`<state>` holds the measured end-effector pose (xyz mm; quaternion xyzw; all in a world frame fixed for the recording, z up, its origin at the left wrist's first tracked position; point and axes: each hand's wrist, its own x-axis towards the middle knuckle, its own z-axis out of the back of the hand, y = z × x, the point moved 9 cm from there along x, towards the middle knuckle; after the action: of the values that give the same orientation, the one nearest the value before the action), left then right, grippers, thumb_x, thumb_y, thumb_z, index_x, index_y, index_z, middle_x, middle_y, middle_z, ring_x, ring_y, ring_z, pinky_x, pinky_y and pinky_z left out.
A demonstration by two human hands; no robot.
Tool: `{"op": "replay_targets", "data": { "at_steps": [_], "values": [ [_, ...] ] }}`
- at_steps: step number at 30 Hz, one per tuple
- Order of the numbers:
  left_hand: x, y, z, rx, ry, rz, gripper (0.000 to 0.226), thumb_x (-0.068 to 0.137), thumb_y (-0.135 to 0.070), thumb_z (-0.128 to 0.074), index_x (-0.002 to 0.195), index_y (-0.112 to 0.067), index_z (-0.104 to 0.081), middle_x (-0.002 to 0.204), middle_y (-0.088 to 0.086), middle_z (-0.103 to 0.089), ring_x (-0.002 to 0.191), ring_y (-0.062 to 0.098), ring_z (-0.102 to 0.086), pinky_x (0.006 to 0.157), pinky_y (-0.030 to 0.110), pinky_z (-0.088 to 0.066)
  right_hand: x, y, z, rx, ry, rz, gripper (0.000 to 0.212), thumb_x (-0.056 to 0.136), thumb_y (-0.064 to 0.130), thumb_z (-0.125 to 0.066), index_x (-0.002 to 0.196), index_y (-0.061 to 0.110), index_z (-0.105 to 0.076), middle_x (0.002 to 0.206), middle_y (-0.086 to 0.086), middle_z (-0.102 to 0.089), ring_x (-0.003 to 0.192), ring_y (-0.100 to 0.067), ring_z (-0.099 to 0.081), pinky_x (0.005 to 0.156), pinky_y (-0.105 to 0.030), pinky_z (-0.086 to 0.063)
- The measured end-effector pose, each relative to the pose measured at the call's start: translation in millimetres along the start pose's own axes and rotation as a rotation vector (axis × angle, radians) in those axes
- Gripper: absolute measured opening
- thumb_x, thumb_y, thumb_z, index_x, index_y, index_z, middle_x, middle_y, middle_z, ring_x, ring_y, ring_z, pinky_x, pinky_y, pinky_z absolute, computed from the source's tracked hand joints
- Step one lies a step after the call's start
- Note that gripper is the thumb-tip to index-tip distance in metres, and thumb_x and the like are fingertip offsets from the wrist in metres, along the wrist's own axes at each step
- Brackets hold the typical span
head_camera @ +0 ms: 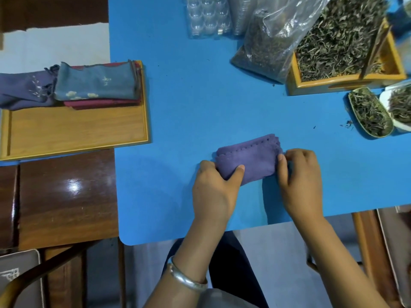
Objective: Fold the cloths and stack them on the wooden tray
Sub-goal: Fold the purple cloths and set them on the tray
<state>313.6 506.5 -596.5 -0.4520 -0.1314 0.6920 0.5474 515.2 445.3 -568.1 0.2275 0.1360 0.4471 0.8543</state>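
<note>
I see a plain purple scallop-edged cloth [249, 162] on my bright blue tabletop [189, 103]. On the light wooden tray [75, 132], a blue-grey folded cloth [95, 84] bears pale cloud motifs over a dark red folded cloth [100, 103].

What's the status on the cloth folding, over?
Both hands, left and right, grip folded purple cloth on blue table. Wooden tray holds folded cloths. Path clear.

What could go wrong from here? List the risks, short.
1. Both hands, left and right, pinch only the ends of the folded purple cloth; lifted that way, it may sag and unfold.
2. The cloth stack sits at the far edge of the wooden tray, one cloth overhanging; another layer could slide off.
</note>
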Motion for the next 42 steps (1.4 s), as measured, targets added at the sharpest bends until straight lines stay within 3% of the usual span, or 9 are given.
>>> {"op": "replay_targets", "data": {
  "at_steps": [4,8,13,17,23,26,33,39,42],
  "values": [
    [-3.1,-4.7,-4.7,-0.078,-0.017,-0.024,0.031,0.079,-0.040,-0.067,0.087,-0.015,-0.051,0.086,-0.001,-0.060,0.078,0.019,-0.056,0.062,0.028,-0.039,2.8,-7.2,-10.3,-0.005,0.047,-0.036,0.015,0.094,0.021,-0.054,0.089,0.007,-0.053,0.089,-0.010,-0.055,0.077,-0.027,-0.052,0.061,-0.031,-0.034],
    [-12.9,-14.9,-15.7,-0.472,0.191,-0.009,0.024,0.076,-0.022,-0.066,0.094,-0.012,-0.053,0.085,-0.002,-0.063,0.072,0.010,-0.057,0.061,0.022,-0.048,3.5,-24.1,-14.4,0.450,0.125,-0.256,0.019,0.088,0.020,-0.063,0.103,0.019,-0.051,0.090,0.006,-0.063,0.073,0.005,-0.059,0.062,-0.006,-0.043],
    [-15.2,-15.8,1.4,-0.823,0.379,0.074,0.027,0.059,-0.024,-0.064,0.085,-0.031,-0.067,0.087,-0.006,-0.070,0.084,0.009,-0.065,0.083,0.032,-0.051,-5.8,4.6,-35.5,0.996,0.564,-0.352,0.047,0.072,0.058,-0.069,0.101,0.020,-0.067,0.097,0.003,-0.071,0.089,-0.009,-0.066,0.073,-0.023,-0.053],
    [1.7,0.5,47.9,-0.786,0.354,0.036,0.029,0.056,-0.026,-0.070,0.085,-0.032,-0.068,0.085,-0.007,-0.072,0.081,0.010,-0.067,0.077,0.030,-0.052,-20.9,57.9,-53.9,1.146,0.820,-0.334,0.048,0.077,0.037,-0.073,0.115,0.010,-0.068,0.116,-0.013,-0.069,0.108,-0.024,-0.066,0.081,-0.029,-0.055],
    [46.8,52.3,148.7,-0.677,0.115,-0.035,0.012,0.082,-0.008,-0.069,0.092,-0.011,-0.063,0.080,-0.001,-0.075,0.072,0.010,-0.068,0.065,0.021,-0.055,-8.6,135.2,-92.8,0.803,0.651,-0.202,0.025,0.081,0.021,-0.074,0.101,0.007,-0.068,0.098,-0.016,-0.073,0.087,-0.027,-0.069,0.077,-0.042,-0.053],
    [70.6,76.9,203.9,-0.638,-0.036,-0.049,0.006,0.084,-0.012,-0.069,0.089,-0.011,-0.067,0.080,-0.004,-0.074,0.074,0.007,-0.067,0.066,0.021,-0.054,-3.9,190.7,-120.8,0.763,0.547,-0.158,0.023,0.081,0.018,-0.075,0.097,0.008,-0.062,0.090,-0.013,-0.070,0.077,-0.016,-0.063,0.068,-0.031,-0.051],
    [135.4,105.9,274.2,-0.536,-0.143,-0.001,0.011,0.085,-0.020,-0.068,0.090,-0.011,-0.066,0.080,0.007,-0.071,0.073,0.019,-0.064,0.077,0.038,-0.052,17.0,271.4,-167.8,0.831,0.243,-0.175,0.031,0.081,0.007,-0.073,0.102,0.011,-0.051,0.095,-0.020,-0.068,0.080,-0.021,-0.065,0.076,-0.037,-0.053],
    [166.9,88.2,274.3,0.035,-0.157,-0.198,0.023,0.084,-0.039,-0.062,0.095,-0.019,-0.055,0.085,-0.003,-0.064,0.078,0.015,-0.057,0.060,0.028,-0.034,21.8,264.5,-167.5,0.341,-0.006,-0.037,0.042,0.079,0.032,-0.072,0.110,0.021,-0.047,0.089,0.001,-0.061,0.077,-0.022,-0.059,0.062,-0.029,-0.044],
    [167.5,78.1,268.4,0.129,-0.172,-0.310,0.029,0.086,-0.038,-0.058,0.101,-0.014,-0.054,0.095,0.008,-0.064,0.087,0.026,-0.058,0.065,0.030,-0.038,18.7,264.1,-165.0,0.193,-0.107,0.042,0.046,0.079,0.029,-0.074,0.113,0.008,-0.052,0.103,-0.012,-0.055,0.094,-0.029,-0.053,0.079,-0.038,-0.044]
  ]
}}
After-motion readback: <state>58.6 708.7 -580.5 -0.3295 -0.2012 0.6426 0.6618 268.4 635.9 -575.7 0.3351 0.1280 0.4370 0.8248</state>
